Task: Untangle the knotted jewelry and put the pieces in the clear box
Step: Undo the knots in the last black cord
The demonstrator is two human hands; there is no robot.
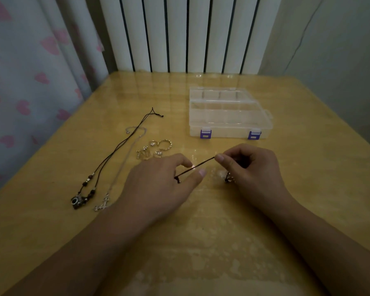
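Two hands hold one dark cord (198, 166) stretched between them above the bench (308, 167); the left hand (158, 184) pinches its left end with curled fingers, the right hand (250, 165) pinches the other end, with a small metal charm (229, 179) under it; the clear box (229, 114) stands closed on the far right; a beaded black necklace (107, 159), a silver chain (120, 165) and some rings (154, 149) lie at left.

My left hand (158, 180) and right hand (250, 165) are bare, as are both forearms to the frame's lower edge: no sleeves, no rings, no watch or bracelet at either wrist; fingernails short and unpainted.
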